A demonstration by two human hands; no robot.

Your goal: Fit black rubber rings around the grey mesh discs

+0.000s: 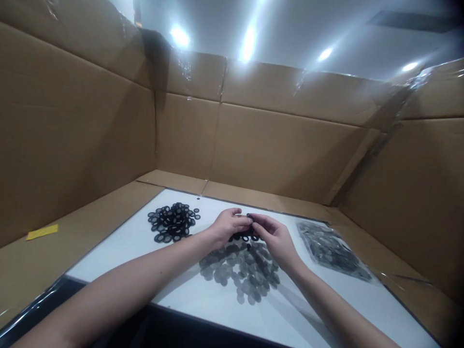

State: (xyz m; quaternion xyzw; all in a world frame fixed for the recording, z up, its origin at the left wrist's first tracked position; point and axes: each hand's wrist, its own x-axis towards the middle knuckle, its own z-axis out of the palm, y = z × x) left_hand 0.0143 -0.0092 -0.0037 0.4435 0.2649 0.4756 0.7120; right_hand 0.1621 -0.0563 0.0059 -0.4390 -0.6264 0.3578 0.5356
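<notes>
tall brown corrugated cardboard panels (275, 145) on three sides, meeting at creased corners, with strips of clear packing tape (416, 79) along the upper seams. below, a flat tan cardboard base (90, 208) around a white board counter (108, 256), and a small yellow paper slip (42, 232) on the cardboard at left. overhead, a pale ceiling (290, 29) with bright round lights (180, 36) and a dark rectangular panel (409, 19), soft glare across it.

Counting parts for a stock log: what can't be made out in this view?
Head view:
What the left hand and right hand pinch: hidden by their fingers.
Lower rings in the black ring pile: hidden by rings above.
Items in the clear plastic bag: blurred by glare on it.
</notes>
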